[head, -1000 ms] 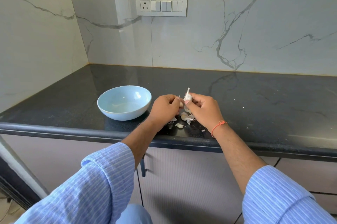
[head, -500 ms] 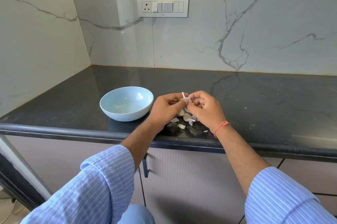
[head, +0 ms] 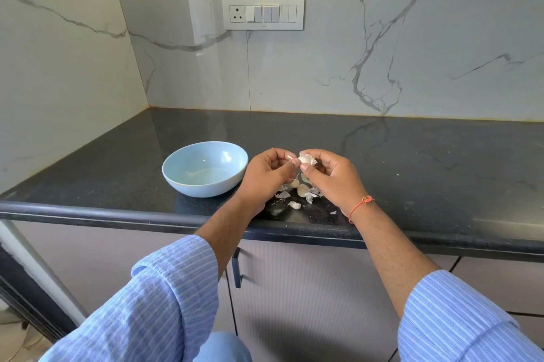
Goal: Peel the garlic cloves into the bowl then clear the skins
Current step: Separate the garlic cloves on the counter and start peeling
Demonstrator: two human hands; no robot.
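Note:
A white garlic piece [head: 306, 159] is held just above the black counter, pinched between my left hand [head: 266, 177] and my right hand [head: 332, 179], whose fingertips meet around it. Below the hands, loose cloves and papery skins [head: 300, 194] lie scattered on the counter. A light blue bowl [head: 206, 169] stands to the left of my left hand; I see no clove inside it.
The black stone counter [head: 412, 161] runs wide to the right and back to a marble wall with a switch plate [head: 263, 13]. A marble side wall closes the left. Cabinet doors with a dark handle [head: 236, 269] sit below the counter edge.
Both hands stay together on the garlic and have turned it; the long stalk that stuck up a second ago no longer shows. The camera has shifted slightly.

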